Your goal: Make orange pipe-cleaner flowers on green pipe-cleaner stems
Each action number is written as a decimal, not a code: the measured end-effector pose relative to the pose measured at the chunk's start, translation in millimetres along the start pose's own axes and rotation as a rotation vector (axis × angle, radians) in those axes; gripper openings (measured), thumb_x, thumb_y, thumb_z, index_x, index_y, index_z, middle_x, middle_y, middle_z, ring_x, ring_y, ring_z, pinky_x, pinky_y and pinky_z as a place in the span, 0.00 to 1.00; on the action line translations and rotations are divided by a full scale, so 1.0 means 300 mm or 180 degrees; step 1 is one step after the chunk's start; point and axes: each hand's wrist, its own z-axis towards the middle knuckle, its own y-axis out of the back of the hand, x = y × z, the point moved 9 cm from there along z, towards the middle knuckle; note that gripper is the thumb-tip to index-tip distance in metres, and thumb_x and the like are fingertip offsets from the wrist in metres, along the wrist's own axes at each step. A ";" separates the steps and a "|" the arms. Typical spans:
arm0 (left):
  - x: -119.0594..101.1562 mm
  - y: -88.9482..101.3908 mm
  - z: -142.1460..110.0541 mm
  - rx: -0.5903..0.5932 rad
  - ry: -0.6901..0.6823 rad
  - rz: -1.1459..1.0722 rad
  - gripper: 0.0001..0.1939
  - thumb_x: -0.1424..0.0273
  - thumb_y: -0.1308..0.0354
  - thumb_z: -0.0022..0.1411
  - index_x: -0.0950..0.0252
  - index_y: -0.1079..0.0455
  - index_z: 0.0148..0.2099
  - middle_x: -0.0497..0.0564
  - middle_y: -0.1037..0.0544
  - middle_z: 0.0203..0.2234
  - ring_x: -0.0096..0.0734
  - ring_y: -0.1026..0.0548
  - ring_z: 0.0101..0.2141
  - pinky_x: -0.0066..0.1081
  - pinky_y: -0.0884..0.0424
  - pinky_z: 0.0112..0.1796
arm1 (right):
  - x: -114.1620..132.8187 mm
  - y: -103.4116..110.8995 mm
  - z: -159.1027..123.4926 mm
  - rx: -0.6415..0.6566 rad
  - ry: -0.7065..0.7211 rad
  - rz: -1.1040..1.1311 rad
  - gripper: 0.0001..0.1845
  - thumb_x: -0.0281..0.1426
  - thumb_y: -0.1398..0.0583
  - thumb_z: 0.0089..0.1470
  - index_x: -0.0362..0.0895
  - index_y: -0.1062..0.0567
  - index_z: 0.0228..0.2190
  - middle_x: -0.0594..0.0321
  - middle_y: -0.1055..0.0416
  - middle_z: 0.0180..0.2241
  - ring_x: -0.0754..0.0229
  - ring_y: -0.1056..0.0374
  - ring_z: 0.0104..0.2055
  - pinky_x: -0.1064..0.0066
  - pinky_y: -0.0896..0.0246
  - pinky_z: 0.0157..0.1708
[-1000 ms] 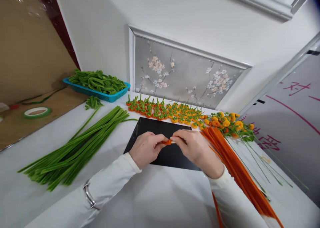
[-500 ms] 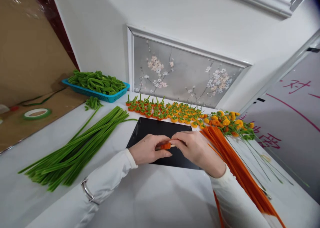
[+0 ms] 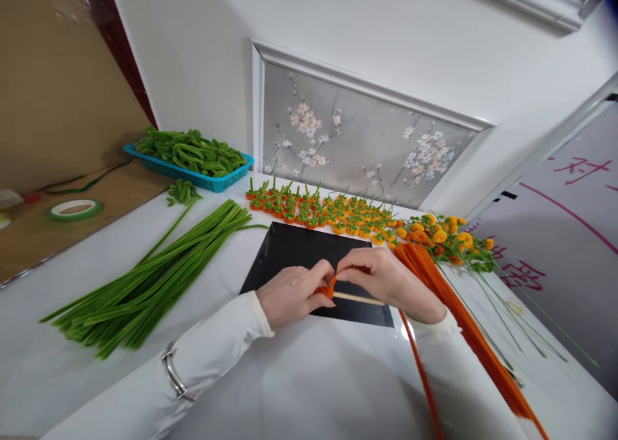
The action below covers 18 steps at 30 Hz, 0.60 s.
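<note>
My left hand [image 3: 294, 293] pinches a small coil of orange pipe cleaner [image 3: 329, 288] wound on a thin wooden stick [image 3: 358, 297]. My right hand [image 3: 386, 280] is closed on the same orange pipe cleaner just right of the coil; its long tail [image 3: 419, 369] runs down toward me. Both hands hover over a black mat [image 3: 299, 249] on the white table [image 3: 309, 388]. The stick pokes out to the right under my right hand.
A bundle of green pipe cleaners [image 3: 159, 269] lies left, orange ones [image 3: 473, 343] right. Rows of small orange-and-green pieces [image 3: 318, 209] and yellow flowers [image 3: 444, 234] sit behind the mat. A blue basket [image 3: 193, 172] of green loops stands at the back left, with a tape roll [image 3: 74, 208] beyond.
My hands dropped slightly toward me on the mat. The wooden stick now shows out to the right, and the orange tail hangs down past my right wrist.
</note>
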 end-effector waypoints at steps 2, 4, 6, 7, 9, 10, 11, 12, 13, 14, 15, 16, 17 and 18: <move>-0.008 0.009 -0.001 -0.0098 0.0000 -0.0106 0.09 0.71 0.44 0.61 0.62 0.43 0.40 0.43 0.24 0.24 0.32 0.27 0.26 0.26 0.43 0.27 | -0.051 -0.011 0.005 0.0025 -0.0286 0.0109 0.08 0.31 0.40 0.55 0.43 0.24 0.26 0.69 0.32 0.21 0.69 0.40 0.22 0.77 0.49 0.23; -0.014 0.021 -0.002 -0.0207 -0.0014 -0.0243 0.10 0.72 0.44 0.61 0.61 0.45 0.39 0.42 0.24 0.24 0.31 0.27 0.25 0.26 0.43 0.27 | -0.093 -0.041 0.005 0.0200 -0.0477 0.0405 0.11 0.34 0.41 0.56 0.42 0.25 0.25 0.70 0.36 0.18 0.70 0.44 0.20 0.77 0.52 0.20; -0.017 0.036 -0.004 -0.0327 -0.0037 -0.0406 0.09 0.72 0.45 0.61 0.61 0.45 0.40 0.42 0.24 0.24 0.30 0.28 0.24 0.25 0.42 0.27 | -0.108 -0.086 0.001 0.0481 -0.0508 0.0798 0.13 0.36 0.43 0.56 0.42 0.25 0.25 0.70 0.36 0.18 0.70 0.43 0.20 0.78 0.51 0.20; -0.016 0.043 -0.005 -0.0395 -0.0040 -0.0481 0.09 0.72 0.46 0.61 0.61 0.45 0.40 0.42 0.24 0.24 0.29 0.29 0.23 0.25 0.42 0.27 | -0.110 -0.106 -0.003 0.0602 -0.0524 0.0953 0.14 0.36 0.43 0.57 0.42 0.25 0.25 0.69 0.36 0.18 0.69 0.42 0.20 0.78 0.50 0.20; -0.006 0.058 -0.007 -0.0545 -0.0010 -0.0550 0.08 0.72 0.46 0.62 0.62 0.43 0.43 0.41 0.24 0.23 0.28 0.30 0.22 0.25 0.42 0.26 | -0.106 -0.129 -0.009 0.0677 -0.0556 0.1034 0.14 0.35 0.45 0.57 0.42 0.26 0.25 0.69 0.35 0.19 0.69 0.40 0.21 0.78 0.48 0.20; 0.002 0.066 -0.008 -0.0631 0.0014 -0.0531 0.08 0.72 0.47 0.62 0.62 0.41 0.43 0.42 0.24 0.23 0.27 0.30 0.22 0.25 0.42 0.26 | -0.098 -0.131 -0.012 0.0650 -0.0547 0.0980 0.13 0.34 0.46 0.58 0.42 0.26 0.26 0.68 0.34 0.20 0.68 0.39 0.21 0.78 0.46 0.21; 0.010 0.075 -0.009 -0.0722 0.0032 -0.0488 0.07 0.73 0.47 0.62 0.62 0.39 0.43 0.42 0.25 0.23 0.26 0.31 0.22 0.25 0.42 0.26 | -0.087 -0.129 -0.014 0.0611 -0.0507 0.0900 0.13 0.33 0.47 0.58 0.43 0.26 0.27 0.68 0.33 0.21 0.68 0.38 0.21 0.78 0.45 0.21; 0.019 0.083 -0.010 -0.0808 0.0045 -0.0437 0.06 0.73 0.48 0.62 0.62 0.37 0.43 0.43 0.24 0.24 0.25 0.30 0.22 0.24 0.42 0.26 | -0.071 -0.125 -0.016 0.0579 -0.0436 0.0806 0.12 0.31 0.47 0.59 0.43 0.27 0.28 0.68 0.33 0.22 0.68 0.38 0.22 0.78 0.45 0.22; 0.026 0.091 -0.011 -0.0884 0.0055 -0.0402 0.06 0.74 0.48 0.62 0.62 0.35 0.42 0.43 0.24 0.25 0.25 0.30 0.23 0.24 0.41 0.26 | -0.055 -0.120 -0.019 0.0567 -0.0358 0.0714 0.11 0.28 0.48 0.58 0.44 0.27 0.30 0.68 0.32 0.23 0.68 0.37 0.22 0.78 0.44 0.23; 0.034 0.097 -0.011 -0.0946 0.0064 -0.0402 0.06 0.74 0.49 0.62 0.62 0.33 0.41 0.44 0.23 0.26 0.25 0.29 0.24 0.24 0.40 0.27 | -0.042 -0.119 -0.023 0.0591 -0.0304 0.0638 0.10 0.26 0.49 0.58 0.44 0.28 0.31 0.69 0.32 0.24 0.68 0.37 0.23 0.78 0.44 0.24; 0.042 0.102 -0.011 -0.0995 0.0083 -0.0446 0.06 0.74 0.49 0.62 0.63 0.32 0.41 0.45 0.22 0.28 0.26 0.27 0.26 0.24 0.39 0.28 | -0.034 -0.120 -0.028 0.0635 -0.0282 0.0569 0.10 0.24 0.50 0.58 0.44 0.29 0.31 0.69 0.32 0.24 0.69 0.37 0.23 0.78 0.44 0.24; 0.050 0.105 -0.011 -0.1029 0.0120 -0.0532 0.07 0.73 0.49 0.62 0.63 0.32 0.43 0.45 0.22 0.28 0.26 0.27 0.27 0.24 0.38 0.29 | -0.030 -0.124 -0.032 0.0683 -0.0277 0.0489 0.11 0.23 0.50 0.58 0.44 0.30 0.31 0.69 0.32 0.23 0.69 0.37 0.22 0.78 0.44 0.24; 0.059 0.106 -0.011 -0.1050 0.0172 -0.0650 0.09 0.73 0.48 0.62 0.62 0.33 0.45 0.45 0.21 0.28 0.26 0.26 0.27 0.24 0.38 0.29 | -0.026 -0.129 -0.036 0.0730 -0.0257 0.0399 0.11 0.22 0.51 0.57 0.44 0.31 0.31 0.69 0.33 0.23 0.69 0.38 0.21 0.78 0.45 0.24; 0.065 0.106 -0.011 -0.1059 0.0222 -0.0786 0.11 0.73 0.48 0.62 0.62 0.34 0.47 0.45 0.21 0.28 0.26 0.26 0.27 0.24 0.37 0.28 | -0.022 -0.135 -0.037 0.0773 -0.0218 0.0312 0.12 0.20 0.52 0.57 0.44 0.31 0.31 0.69 0.33 0.22 0.69 0.38 0.21 0.78 0.45 0.23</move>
